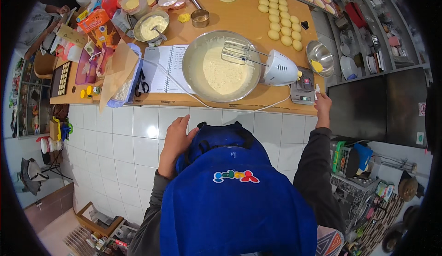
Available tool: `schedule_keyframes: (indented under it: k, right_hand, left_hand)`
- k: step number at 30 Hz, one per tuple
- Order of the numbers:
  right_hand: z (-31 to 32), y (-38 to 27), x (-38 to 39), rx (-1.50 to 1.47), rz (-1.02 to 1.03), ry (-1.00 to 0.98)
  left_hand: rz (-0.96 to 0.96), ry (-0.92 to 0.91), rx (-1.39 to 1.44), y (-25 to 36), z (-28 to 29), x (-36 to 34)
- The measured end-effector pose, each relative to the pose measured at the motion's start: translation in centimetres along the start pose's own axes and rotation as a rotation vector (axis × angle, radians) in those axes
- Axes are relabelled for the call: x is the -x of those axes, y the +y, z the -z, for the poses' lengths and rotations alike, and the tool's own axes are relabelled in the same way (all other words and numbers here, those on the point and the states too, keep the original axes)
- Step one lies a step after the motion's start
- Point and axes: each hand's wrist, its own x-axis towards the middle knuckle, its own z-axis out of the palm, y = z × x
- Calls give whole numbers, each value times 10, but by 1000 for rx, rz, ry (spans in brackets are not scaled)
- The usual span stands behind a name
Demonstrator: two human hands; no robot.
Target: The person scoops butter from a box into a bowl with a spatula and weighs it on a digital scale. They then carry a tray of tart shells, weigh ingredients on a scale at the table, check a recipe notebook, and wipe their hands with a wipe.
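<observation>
Down at the near edge of the wooden tabletop (pixel 239 19), the right hand (pixel 322 103) pinches a small white scrap between its fingers, just beside the kitchen scale (pixel 303 89) at the near right corner. The left hand (pixel 177 138) rests against the blue apron (pixel 230 187), fingers loosely spread and holding nothing. A steel mixing bowl (pixel 222 67) of pale batter sits mid-edge, with a white hand mixer (pixel 276 68) lying across its rim.
</observation>
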Motion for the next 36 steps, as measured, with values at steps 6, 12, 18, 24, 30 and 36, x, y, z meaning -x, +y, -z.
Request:
schedule_keyframes:
  k: [6,12,18,24,30,36]
  right_hand:
    - [13,9,11,-39,-8,29]
    - [11,8,10,-51,-21,29]
    - [4,-1,0,-42,-6,-25]
    - [4,7,-8,-97,-31,-48]
    - [-4,-2,-2,-87,-18,-14]
    - [1,0,-8,-62,-36,30]
  left_hand:
    - [-72,-9,-12,-3,4,-15]
    - [-70,-5,1,-9,0,-16]
    - [0,14,3,-17,4,-11]
    - [69,-18,-26,-17,10,-6]
    - [105,-27,-6,-26,8,-6]
    - [66,-40,-14,-30,10,-19]
